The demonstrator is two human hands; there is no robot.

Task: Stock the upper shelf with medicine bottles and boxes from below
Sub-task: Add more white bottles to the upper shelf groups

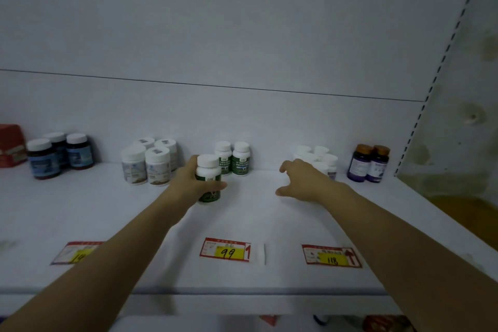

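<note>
My left hand (pixel 192 179) grips a white bottle with a green label (pixel 208 179), held upright on the white upper shelf (pixel 242 224), just in front and left of two matching green-label bottles (pixel 233 158) at the back. My right hand (pixel 301 179) hovers over the shelf to the right, fingers spread, holding nothing. It reaches toward a cluster of white bottles (pixel 320 160), part of which it hides.
Along the back stand three dark blue-label bottles (pixel 58 153), several white beige-label bottles (pixel 149 162), two purple bottles with brown caps (pixel 369 166) and a red box (pixel 10 144) at far left. Price tags (pixel 225 249) lie near the front edge.
</note>
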